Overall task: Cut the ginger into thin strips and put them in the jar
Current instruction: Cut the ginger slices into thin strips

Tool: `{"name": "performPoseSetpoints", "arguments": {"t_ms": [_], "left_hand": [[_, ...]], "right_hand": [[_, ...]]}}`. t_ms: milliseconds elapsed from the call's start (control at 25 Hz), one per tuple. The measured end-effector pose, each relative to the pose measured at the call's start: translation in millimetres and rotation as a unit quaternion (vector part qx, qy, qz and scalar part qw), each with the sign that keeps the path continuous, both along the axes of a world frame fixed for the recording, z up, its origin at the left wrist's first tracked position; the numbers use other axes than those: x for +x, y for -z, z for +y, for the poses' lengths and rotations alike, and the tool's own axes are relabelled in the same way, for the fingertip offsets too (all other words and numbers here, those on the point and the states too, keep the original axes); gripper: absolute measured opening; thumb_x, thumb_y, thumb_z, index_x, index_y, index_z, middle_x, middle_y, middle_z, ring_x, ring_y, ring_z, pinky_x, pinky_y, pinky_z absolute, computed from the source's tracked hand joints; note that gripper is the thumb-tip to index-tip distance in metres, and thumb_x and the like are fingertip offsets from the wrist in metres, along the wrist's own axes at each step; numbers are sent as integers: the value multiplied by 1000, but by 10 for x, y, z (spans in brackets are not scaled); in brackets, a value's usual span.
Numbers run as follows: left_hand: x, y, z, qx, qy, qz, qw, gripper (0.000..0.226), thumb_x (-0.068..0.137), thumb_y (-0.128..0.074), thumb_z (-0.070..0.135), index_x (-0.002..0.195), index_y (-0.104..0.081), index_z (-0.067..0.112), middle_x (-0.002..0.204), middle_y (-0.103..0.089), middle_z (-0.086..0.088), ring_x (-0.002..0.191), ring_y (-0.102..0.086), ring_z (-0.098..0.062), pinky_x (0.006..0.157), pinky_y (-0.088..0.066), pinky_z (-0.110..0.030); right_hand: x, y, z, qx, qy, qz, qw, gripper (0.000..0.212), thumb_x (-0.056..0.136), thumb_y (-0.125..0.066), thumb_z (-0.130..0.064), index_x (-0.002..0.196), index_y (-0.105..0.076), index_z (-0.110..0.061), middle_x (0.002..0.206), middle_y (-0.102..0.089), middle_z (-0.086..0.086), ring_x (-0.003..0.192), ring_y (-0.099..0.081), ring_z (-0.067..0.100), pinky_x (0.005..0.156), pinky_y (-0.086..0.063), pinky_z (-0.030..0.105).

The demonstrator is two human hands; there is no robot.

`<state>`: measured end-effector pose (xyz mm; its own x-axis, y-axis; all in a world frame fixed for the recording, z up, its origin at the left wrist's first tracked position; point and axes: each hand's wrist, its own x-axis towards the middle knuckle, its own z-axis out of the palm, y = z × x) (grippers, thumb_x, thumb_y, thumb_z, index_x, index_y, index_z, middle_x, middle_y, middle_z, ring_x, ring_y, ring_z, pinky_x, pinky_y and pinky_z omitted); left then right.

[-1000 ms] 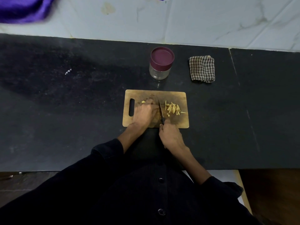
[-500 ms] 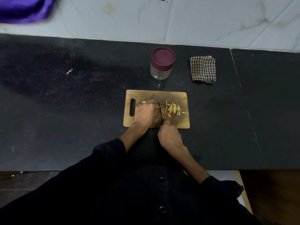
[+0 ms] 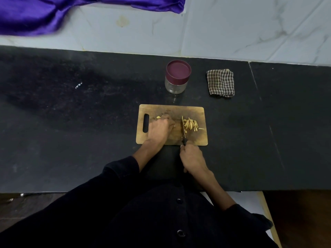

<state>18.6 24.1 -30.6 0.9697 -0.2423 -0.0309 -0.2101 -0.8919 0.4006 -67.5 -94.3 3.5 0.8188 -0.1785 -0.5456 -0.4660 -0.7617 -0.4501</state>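
Two hands work at the near edge of a wooden cutting board (image 3: 195, 111), which lies well in from the counter's (image 3: 71, 140) front edge with bare black surface to both sides. The right hand (image 3: 192, 159) sits just off the board's near edge, fingers curled round the handle of a knife (image 3: 183, 133) whose blade points away across the board. The left hand (image 3: 159, 127) rests knuckles-up on the board, fingers bent over a ginger piece (image 3: 158, 117); how it holds it is hidden. Cut ginger strips (image 3: 190, 124) lie just right of the blade. Beyond stands a lidded jar (image 3: 177, 76), with a checked cloth (image 3: 220, 82) to its right. No writing is readable.
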Motion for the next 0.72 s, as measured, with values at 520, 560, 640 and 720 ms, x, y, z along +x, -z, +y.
{"name": "performPoseSetpoints", "arguments": {"t_ms": [520,560,640,720], "left_hand": [[-15,52,30,-37,-55,21,998,24,94,-57,29,113,-70,21,115,-62,2,95,-63,-20,72,-49,-34],[-22,69,22,-22,-57,28,998,25,95,-55,30,115,-69,21,117,-61,2,96,-63,-20,72,-48,-33],[-54,77,14,11,-51,30,998,27,97,-52,29,118,-66,22,120,-60,2,96,-64,-21,68,-43,-29],[-88,44,23,19,-30,23,999,26,99,-49,25,118,-66,21,122,-57,0,93,-64,-24,66,-43,-31]], "right_hand": [[81,-90,13,-7,-51,-11,999,22,105,-35,-29,106,-47,-11,85,-64,9,51,-66,23,58,-56,39],[99,-82,25,-12,-57,-15,998,22,105,-35,-29,106,-48,-11,85,-65,9,54,-66,23,62,-58,42],[127,-59,44,-17,-61,-19,998,23,105,-36,-29,106,-49,-10,85,-65,9,61,-68,26,69,-58,48],[143,-36,56,-19,-63,-20,998,22,104,-37,-29,104,-49,-11,87,-65,9,68,-68,28,72,-58,50]]}}
